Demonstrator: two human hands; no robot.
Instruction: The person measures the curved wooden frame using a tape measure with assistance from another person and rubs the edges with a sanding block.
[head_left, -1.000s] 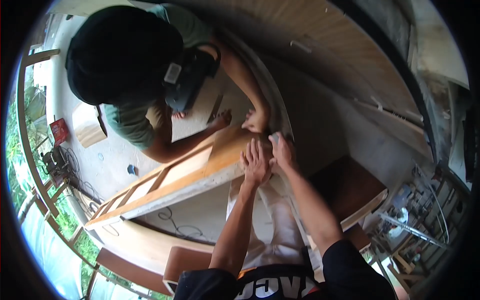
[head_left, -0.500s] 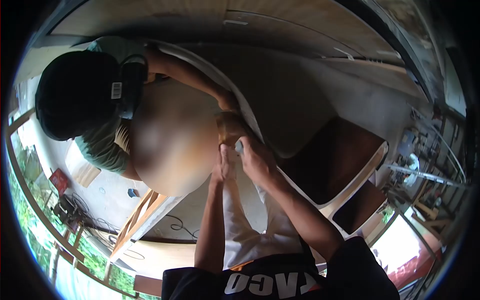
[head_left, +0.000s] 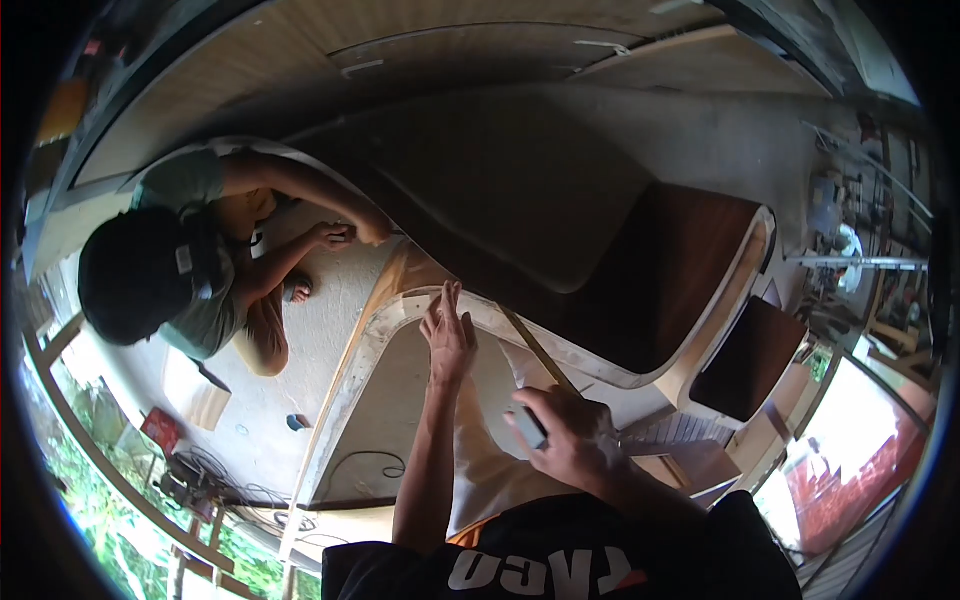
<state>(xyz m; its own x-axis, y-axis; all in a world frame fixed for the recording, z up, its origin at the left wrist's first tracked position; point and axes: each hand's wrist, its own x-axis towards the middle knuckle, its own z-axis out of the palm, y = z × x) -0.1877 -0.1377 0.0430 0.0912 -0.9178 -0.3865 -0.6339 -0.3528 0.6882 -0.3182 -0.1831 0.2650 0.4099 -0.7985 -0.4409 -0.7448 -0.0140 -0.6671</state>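
Note:
My right hand (head_left: 575,435) is wrapped around a tape measure (head_left: 530,426) with a grey case, held in front of my body. From it the yellow blade (head_left: 538,350) runs out up to the edge of a large curved piece with dark brown wood panels (head_left: 655,285). My left hand (head_left: 450,335) has its fingers stretched out over the rounded corner of a pale wooden frame (head_left: 400,305), just below that edge. Across from me, a co-worker's hand (head_left: 375,228) touches the dark piece's edge, while the other hand (head_left: 335,236) is curled close by.
The co-worker in a dark cap (head_left: 140,275) crouches at the left on the concrete floor. Cables (head_left: 215,475) and a red box (head_left: 160,430) lie at the lower left. A smaller dark panel (head_left: 748,360) stands at the right, with cluttered shelving (head_left: 850,230) beyond.
My right hand has drawn back to the lower right, and the yellow blade now shows extended. My left hand's fingers have straightened. The co-worker has moved back from the frame.

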